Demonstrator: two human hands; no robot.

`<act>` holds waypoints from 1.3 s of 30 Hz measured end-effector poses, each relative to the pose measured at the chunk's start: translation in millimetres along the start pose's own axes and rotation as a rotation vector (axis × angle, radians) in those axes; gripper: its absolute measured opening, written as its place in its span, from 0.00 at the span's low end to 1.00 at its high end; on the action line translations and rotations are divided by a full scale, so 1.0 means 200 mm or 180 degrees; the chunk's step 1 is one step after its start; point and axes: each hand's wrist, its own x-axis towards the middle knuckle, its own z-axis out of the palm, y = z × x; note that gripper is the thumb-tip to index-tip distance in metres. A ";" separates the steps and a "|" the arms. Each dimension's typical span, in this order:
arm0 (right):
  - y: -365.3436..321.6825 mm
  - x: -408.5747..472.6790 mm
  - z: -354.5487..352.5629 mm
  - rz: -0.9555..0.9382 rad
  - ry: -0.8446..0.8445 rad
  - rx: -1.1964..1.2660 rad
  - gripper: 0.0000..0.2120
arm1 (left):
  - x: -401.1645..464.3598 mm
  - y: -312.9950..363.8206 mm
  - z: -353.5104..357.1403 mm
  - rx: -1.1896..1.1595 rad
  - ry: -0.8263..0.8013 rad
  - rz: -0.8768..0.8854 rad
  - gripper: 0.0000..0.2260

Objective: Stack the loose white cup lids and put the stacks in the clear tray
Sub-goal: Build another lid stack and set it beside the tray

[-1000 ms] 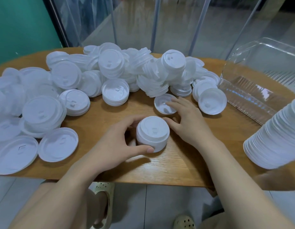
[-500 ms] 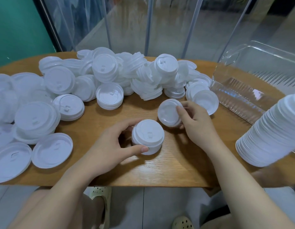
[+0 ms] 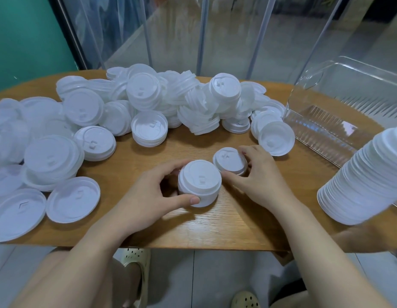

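Note:
A short stack of small white lids [image 3: 199,182] stands near the front edge of the wooden table [image 3: 215,225]. My left hand [image 3: 146,196] grips it, thumb in front and fingers behind. Just right of it, my right hand [image 3: 255,176] holds a single small white lid [image 3: 229,161], dome side up, by its rim, close beside the stack. A heap of loose white lids [image 3: 171,101] covers the back and left of the table. The clear tray [image 3: 339,112] lies at the right with no lids inside it that I can see.
A long stack of larger white lids [image 3: 366,176] leans in from the right edge, above the table's corner. Large lids [image 3: 73,193] lie flat at the front left. Clear plastic strip curtains [image 3: 193,34] hang behind the table.
My right hand picked up the upturned lid, turned it dome side up and brought it down beside the stack. My left hand stayed on the stack.

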 end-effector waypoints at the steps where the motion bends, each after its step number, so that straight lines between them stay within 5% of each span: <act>1: -0.01 0.00 0.00 -0.0056 0.0036 -0.0021 0.35 | 0.00 0.00 0.00 -0.0005 0.0004 -0.0014 0.31; 9: -0.08 -0.02 -0.05 0.0002 0.0340 0.0913 0.34 | -0.01 0.00 -0.01 -0.0065 0.0007 -0.0037 0.31; 13: -0.16 -0.11 -0.07 -0.0328 0.0064 0.1389 0.33 | -0.01 -0.01 -0.01 -0.0112 -0.0024 0.0013 0.29; 24: -0.23 -0.14 0.05 -0.0832 -0.0308 0.0942 0.29 | 0.00 0.01 -0.02 -0.0113 -0.0029 -0.0030 0.27; 35: -0.22 -0.14 0.06 -0.0774 -0.0469 0.0772 0.37 | 0.00 0.00 -0.02 -0.0178 -0.0056 0.0089 0.32; 39: -0.13 -0.08 -0.01 -0.0627 0.0595 0.0906 0.26 | 0.00 -0.01 -0.01 -0.0262 -0.0056 0.0036 0.34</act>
